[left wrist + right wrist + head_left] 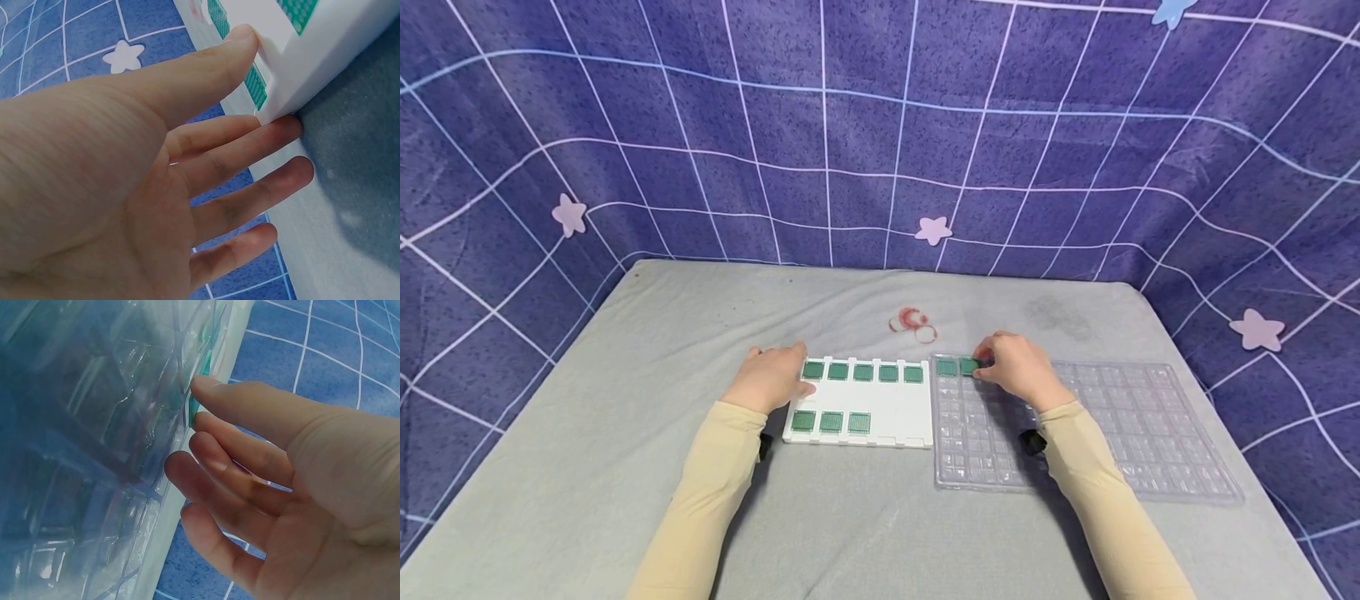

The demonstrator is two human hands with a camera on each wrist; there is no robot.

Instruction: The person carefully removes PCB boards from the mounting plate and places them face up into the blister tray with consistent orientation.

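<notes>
A white rectangular tray [865, 396] lies flat on the table, with several small green circuit boards [862, 372] along its far row and three at the left of its near row. My left hand [767, 379] grips the tray's left end, the thumb [240, 40] lying over the top and fingertips against the edge. At the far-left part of a clear plastic blister tray [1120, 408], my right hand [1018, 367] pinches a green circuit board [967, 367] between thumb and forefinger, in the second pocket of the far row. Another circuit board [947, 367] sits in the corner pocket beside it.
The two trays stand side by side, edges nearly meeting. Grey cloth [835, 517] covers the table, with red ring marks [910, 318] behind the trays. A purple gridded curtain [865, 133] with star shapes closes off the back and sides.
</notes>
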